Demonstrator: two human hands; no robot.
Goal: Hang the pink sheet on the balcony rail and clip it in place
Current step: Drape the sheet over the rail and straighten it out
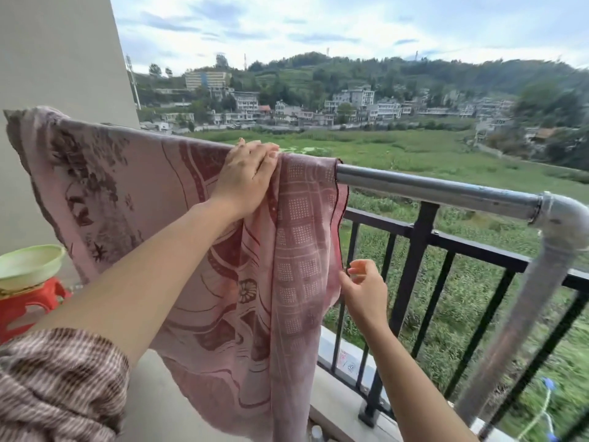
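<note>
The pink sheet (165, 202) hangs draped over the grey metal balcony rail (439, 189) — its right edge free. The left hand (247, 177) lies flat on it atop the rail; the right hand (361, 287) — fingers loosely parted, holding nothing — touches the hanging edge.

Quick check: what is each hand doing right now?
Left hand: open, flat on the sheet over the rail.
Right hand: open, fingers at the sheet's edge, holding nothing.

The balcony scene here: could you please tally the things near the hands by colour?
Pink: 1, the pink sheet over the rail
Silver: 1, the balcony rail
Black: 1, the railing
Green: 1, the basin
Red: 1, the stool
Total: 5
</note>
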